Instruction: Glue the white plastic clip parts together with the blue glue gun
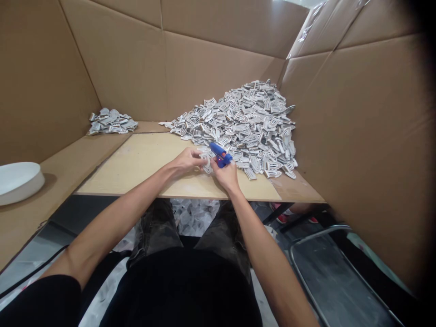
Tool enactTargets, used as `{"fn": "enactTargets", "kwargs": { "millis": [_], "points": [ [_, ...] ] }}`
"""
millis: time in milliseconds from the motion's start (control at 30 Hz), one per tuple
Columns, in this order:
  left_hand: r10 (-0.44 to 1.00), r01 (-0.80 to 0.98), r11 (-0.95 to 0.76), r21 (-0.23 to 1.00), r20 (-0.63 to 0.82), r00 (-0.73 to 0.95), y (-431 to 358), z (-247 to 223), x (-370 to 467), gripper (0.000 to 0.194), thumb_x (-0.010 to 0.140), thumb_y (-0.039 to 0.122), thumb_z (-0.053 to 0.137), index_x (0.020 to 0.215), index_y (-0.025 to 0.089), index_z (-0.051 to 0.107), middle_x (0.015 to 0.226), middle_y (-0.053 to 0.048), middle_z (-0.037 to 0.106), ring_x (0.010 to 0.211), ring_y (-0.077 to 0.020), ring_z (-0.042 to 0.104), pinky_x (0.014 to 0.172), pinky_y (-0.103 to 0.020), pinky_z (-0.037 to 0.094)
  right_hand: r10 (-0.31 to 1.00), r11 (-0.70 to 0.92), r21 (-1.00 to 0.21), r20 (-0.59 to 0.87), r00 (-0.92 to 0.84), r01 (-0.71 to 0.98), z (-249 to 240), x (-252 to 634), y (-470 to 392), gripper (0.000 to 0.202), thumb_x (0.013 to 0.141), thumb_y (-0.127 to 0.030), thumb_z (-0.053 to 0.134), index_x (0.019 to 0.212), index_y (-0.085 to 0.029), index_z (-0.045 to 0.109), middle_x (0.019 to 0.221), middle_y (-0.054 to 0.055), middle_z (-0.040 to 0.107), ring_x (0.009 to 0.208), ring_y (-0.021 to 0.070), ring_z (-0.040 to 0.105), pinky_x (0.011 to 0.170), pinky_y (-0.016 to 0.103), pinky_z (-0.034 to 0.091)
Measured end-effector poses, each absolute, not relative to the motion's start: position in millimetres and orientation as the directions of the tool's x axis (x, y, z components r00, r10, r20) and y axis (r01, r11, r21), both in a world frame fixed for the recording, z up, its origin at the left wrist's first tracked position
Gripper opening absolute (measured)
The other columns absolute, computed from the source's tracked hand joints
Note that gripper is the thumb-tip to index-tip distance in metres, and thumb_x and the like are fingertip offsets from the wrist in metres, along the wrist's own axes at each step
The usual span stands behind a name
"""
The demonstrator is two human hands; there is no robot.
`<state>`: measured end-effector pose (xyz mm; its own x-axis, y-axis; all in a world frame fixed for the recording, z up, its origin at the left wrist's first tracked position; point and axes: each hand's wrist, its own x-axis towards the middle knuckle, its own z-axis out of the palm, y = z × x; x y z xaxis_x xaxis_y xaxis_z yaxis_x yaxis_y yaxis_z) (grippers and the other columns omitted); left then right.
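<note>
My left hand (187, 161) pinches a flat, pale slotted piece (207, 164) with a rounded end, just above the front part of the board. A small blue gun-shaped tool (220, 153) with red on it is gripped in my right hand (226, 175), its blue end pointing up and left over the piece. Both hands are close together, and the piece lies between them. Right behind them rises a large heap of similar grey-white slotted pieces (245, 122). Whether the tool touches the piece is too small to tell.
Tall cardboard walls (218, 68) surround the pale work board (136, 165). A smaller pile of pieces (112, 121) sits at the back left. At far left stands a white round bowl (20, 181). A metal-framed chair (340, 268) is at lower right, with another person's red shoe (281, 218) beyond.
</note>
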<state>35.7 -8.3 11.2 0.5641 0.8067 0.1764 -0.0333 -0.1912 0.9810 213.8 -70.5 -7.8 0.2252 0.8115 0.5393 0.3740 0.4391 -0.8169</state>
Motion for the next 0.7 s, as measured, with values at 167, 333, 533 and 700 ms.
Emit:
{"fn": "enactTargets", "kwargs": {
  "millis": [167, 333, 533, 700],
  "points": [
    [0.816, -0.054, -0.126, 0.991, 0.135, 0.562, -5.8, 7.9, 38.4, 0.025, 0.071, 0.024, 0.087, 0.093, 0.012, 0.084, 0.079, -0.009, 0.075, 0.062, -0.0139, 0.064, 0.059, -0.026, 0.047, 0.815, 0.414, -0.824, 0.525, 0.245, 0.386, -6.9, 214.2, -71.8, 0.022, 0.084, -0.043, 0.068, 0.087, -0.021, 0.066, 0.081, 0.005, 0.071, 0.075, 0.0216, 0.065, 0.078, 0.036, 0.055],
    [0.83, -0.062, -0.121, 0.991, 0.135, 0.542, -3.8, 7.3, 42.1, 0.021, 0.071, 0.019, 0.083, 0.09, 0.012, 0.084, 0.077, -0.009, 0.074, 0.066, -0.0147, 0.065, 0.063, -0.026, 0.049, 0.802, 0.422, -0.81, 0.544, 0.249, 0.407, -8.0, 213.8, -70.4, 0.023, 0.084, -0.044, 0.068, 0.089, -0.022, 0.067, 0.079, 0.005, 0.072, 0.08, 0.0238, 0.067, 0.081, 0.036, 0.055],
    [0.835, -0.076, -0.164, 0.984, 0.179, 0.52, -1.3, 7.4, 42.2, 0.016, 0.07, 0.016, 0.075, 0.084, 0.012, 0.083, 0.08, -0.009, 0.076, 0.067, -0.0137, 0.063, 0.063, -0.025, 0.049, 0.783, 0.441, -0.788, 0.572, 0.246, 0.429, -9.6, 213.9, -68.7, 0.022, 0.084, -0.044, 0.067, 0.088, -0.022, 0.068, 0.079, 0.006, 0.073, 0.083, 0.0254, 0.068, 0.084, 0.038, 0.056],
    [0.834, -0.11, -0.143, 0.984, 0.18, 0.521, -3.2, 13.6, 41.8, 0.018, 0.065, 0.01, 0.072, 0.079, 0.012, 0.083, 0.079, -0.01, 0.076, 0.069, -0.0143, 0.064, 0.066, -0.026, 0.051, 0.801, 0.393, -0.814, 0.531, 0.276, 0.426, -8.6, 214.8, -69.7, 0.02, 0.084, -0.041, 0.067, 0.086, -0.021, 0.067, 0.074, 0.004, 0.071, 0.072, 0.0227, 0.065, 0.077, 0.035, 0.055]
  ]
}}
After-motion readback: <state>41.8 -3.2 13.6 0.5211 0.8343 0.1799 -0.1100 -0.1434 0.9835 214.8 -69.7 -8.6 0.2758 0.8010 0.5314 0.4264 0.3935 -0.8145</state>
